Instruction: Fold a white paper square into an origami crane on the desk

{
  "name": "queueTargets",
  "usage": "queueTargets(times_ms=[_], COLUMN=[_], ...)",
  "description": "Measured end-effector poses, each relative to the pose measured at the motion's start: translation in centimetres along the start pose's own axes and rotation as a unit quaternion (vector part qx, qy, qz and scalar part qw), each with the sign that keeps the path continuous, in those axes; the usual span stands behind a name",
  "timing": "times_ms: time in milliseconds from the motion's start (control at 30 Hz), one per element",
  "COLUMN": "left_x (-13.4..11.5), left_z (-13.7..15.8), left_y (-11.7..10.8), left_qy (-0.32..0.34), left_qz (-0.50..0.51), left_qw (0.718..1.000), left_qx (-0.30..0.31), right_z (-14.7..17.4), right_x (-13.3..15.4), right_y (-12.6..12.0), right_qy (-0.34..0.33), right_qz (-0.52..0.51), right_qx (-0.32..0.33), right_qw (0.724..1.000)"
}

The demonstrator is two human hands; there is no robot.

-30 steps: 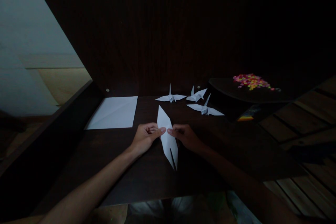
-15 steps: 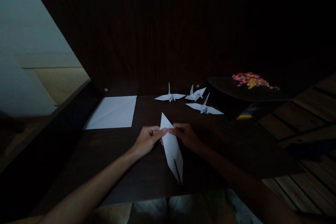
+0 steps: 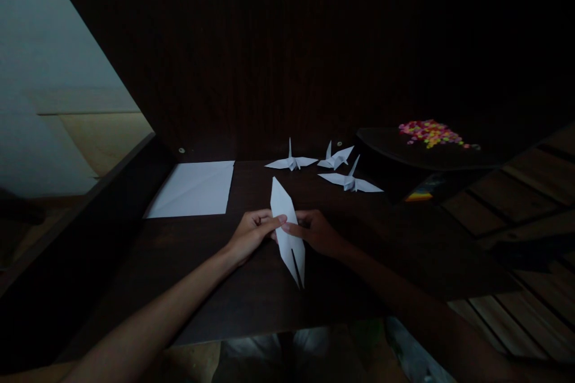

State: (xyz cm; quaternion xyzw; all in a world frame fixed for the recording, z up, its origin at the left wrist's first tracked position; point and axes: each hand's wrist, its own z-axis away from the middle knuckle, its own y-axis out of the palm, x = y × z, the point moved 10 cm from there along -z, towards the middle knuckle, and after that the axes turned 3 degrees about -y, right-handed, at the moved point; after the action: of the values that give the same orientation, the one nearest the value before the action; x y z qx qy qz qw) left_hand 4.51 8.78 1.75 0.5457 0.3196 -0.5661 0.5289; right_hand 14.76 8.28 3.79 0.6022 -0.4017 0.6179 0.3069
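A long diamond of folded white paper (image 3: 284,239) is held above the dark table, its split lower end pointing toward me. My left hand (image 3: 255,230) grips its left edge, thumb lying across the front and fingers curled behind. On the opposite edge, my right hand (image 3: 317,231) pinches the paper the same way, its thumb just below the left one. The fingertips behind the paper are hidden. Three folded paper cranes stand beyond my hands: a left crane (image 3: 291,163), a back right crane (image 3: 336,158) and a front right crane (image 3: 350,182).
Flat white paper (image 3: 191,190) lies at the table's left, with a diagonal crease. To the right, a raised dark shelf (image 3: 381,146) carries a heap of small colourful pieces (image 3: 431,133). A dark panel (image 3: 269,60) rises at the back, and a low side board (image 3: 90,227) borders the left.
The folded paper has moved up and slightly left, away from me. My thumbs have slid along it, now nearer its split end and overlapping at the middle.
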Motion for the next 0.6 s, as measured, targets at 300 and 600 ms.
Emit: queueTargets(times_ms=[300, 600], left_x=[-1.7, -0.2], left_z=[0.3, 0.1], left_y=[-1.1, -0.1], left_qy=[0.079, 0.019], left_qz=[-0.035, 0.041], left_qw=[0.995, 0.999], left_qx=[-0.057, -0.008], right_z=[0.1, 0.2], right_x=[-2.1, -1.7], right_y=[0.8, 1.0], right_qy=[0.08, 0.062], right_qz=[-0.005, 0.02], right_qx=[0.04, 0.061], right_qw=[0.996, 0.996])
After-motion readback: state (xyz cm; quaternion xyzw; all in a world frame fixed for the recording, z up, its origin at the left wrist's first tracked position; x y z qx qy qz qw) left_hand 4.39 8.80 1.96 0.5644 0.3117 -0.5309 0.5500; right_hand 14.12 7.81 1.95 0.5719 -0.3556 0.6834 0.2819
